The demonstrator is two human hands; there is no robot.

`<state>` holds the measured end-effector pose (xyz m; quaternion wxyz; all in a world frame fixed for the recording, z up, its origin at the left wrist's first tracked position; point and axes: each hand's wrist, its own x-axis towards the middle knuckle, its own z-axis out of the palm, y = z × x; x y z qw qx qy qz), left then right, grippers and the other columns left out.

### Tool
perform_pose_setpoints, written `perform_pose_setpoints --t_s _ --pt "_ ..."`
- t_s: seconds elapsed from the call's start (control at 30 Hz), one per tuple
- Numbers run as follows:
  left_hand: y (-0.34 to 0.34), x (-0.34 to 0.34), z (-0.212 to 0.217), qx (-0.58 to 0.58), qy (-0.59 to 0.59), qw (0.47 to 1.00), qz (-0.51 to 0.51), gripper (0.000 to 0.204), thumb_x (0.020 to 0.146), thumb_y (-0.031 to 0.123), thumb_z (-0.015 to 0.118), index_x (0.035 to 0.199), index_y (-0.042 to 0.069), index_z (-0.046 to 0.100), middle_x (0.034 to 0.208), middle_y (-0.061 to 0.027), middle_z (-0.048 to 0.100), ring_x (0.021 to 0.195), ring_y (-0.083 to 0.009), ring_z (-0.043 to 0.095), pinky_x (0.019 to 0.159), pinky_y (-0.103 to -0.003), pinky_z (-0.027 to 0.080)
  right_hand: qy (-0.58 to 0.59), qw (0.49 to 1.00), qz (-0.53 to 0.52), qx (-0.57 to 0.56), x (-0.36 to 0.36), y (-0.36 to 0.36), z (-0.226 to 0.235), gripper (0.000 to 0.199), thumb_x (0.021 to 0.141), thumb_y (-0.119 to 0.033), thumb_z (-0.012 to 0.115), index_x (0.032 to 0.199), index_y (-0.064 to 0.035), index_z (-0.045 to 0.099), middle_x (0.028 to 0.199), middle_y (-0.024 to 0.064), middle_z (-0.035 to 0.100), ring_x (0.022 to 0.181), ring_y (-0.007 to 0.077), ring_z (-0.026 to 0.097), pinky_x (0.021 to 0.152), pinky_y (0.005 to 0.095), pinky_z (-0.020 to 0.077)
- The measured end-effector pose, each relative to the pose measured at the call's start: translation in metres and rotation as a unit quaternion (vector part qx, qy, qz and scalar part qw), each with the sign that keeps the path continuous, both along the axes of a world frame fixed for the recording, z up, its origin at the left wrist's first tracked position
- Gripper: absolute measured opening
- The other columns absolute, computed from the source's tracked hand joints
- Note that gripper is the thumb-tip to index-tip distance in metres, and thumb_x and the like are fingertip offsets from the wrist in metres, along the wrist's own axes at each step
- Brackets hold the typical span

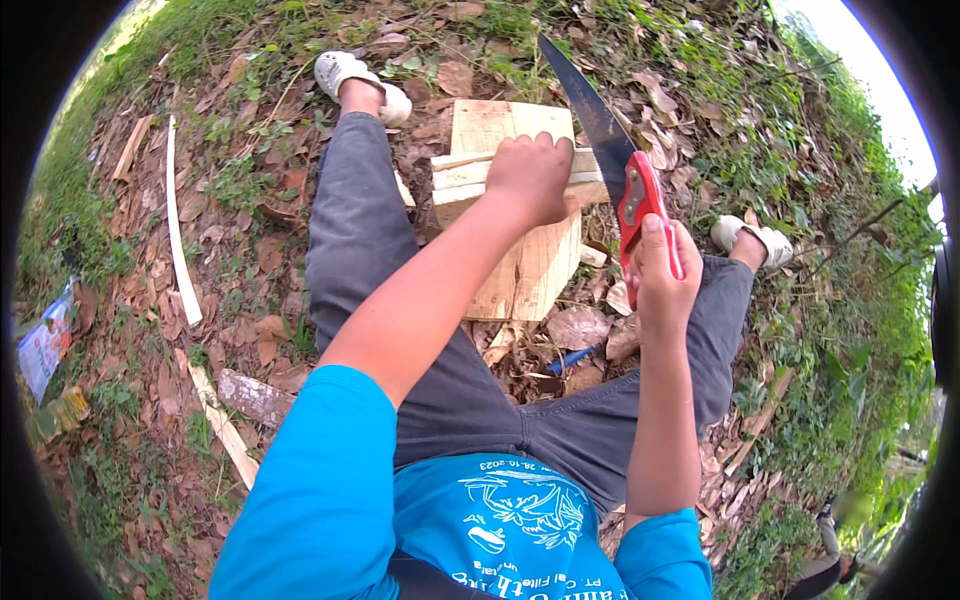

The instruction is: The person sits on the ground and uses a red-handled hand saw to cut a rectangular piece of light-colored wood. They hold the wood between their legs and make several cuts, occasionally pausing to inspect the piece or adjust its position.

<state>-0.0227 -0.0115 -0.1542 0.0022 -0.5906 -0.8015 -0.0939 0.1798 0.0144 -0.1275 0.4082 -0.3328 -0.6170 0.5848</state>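
While a long pale strip (180,230) lies on the leaf-strewn ground (250,300) at far left, the left hand (530,178) presses closed on a wooden slat (462,172) lying across the board (525,260) between the legs. At right, the right hand (662,275) grips the red-handled saw (612,160), blade beside the slat; no finished cut shows, and loose scraps (235,430) clutter the near ground.

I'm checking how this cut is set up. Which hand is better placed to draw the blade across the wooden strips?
The right hand: it already grips the saw by its red handle, blade raised beside the strips. The left hand presses them onto the wooden block.
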Motion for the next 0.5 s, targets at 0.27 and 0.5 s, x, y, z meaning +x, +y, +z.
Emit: perform_pose_setpoints --t_s 0.27,0.5 --pt "0.024 -0.044 0.008 -0.174 -0.138 0.974 -0.03 0.084 0.069 0.072 0.075 0.124 0.008 0.07 0.118 -0.0194 0.073 0.11 -0.0321 0.07 0.096 -0.041 0.055 -0.048 0.991 -0.046 0.115 0.014 -0.025 -0.027 0.032 0.103 -0.022 0.067 0.079 -0.0096 0.051 0.067 -0.0087 0.041 0.059 0.0015 0.034 0.052 0.0237 0.0269" --pt "0.008 -0.017 0.026 -0.147 -0.068 0.987 -0.005 0.079 0.07 0.072 0.069 0.118 0.009 0.074 0.11 -0.0151 0.076 0.102 -0.0284 0.073 0.091 -0.041 0.058 -0.057 0.998 -0.034 0.025 0.041 -0.035 -0.024 0.029 0.103 -0.022 0.067 0.082 -0.0082 0.054 0.068 -0.0086 0.044 0.06 0.0013 0.036 0.052 0.023 0.0284"
